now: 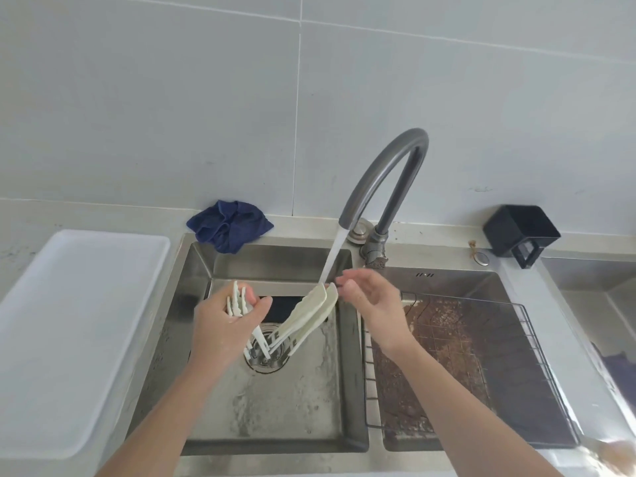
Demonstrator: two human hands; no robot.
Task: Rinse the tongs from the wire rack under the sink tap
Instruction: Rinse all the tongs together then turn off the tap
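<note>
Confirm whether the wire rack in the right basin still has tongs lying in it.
No: the wire rack holds no tongs; both pairs are over the left basin, one in the left hand, the other under the water stream.

- The tongs (pixel 309 315) are pale cream-white.
- The tap (pixel 385 173) is dark grey metal.
- The crumpled cloth (pixel 230 224) is deep navy blue.
- The tray (pixel 69 321) is plain white.
- The sink (pixel 296 407) is silvery steel.
- The wire rack (pixel 530 339) is dark, over a basin floor mottled rusty brown.
- The cup (pixel 521 234) is black.
- The wall tiles (pixel 172 98) are pale grey with white grout lines.
</note>
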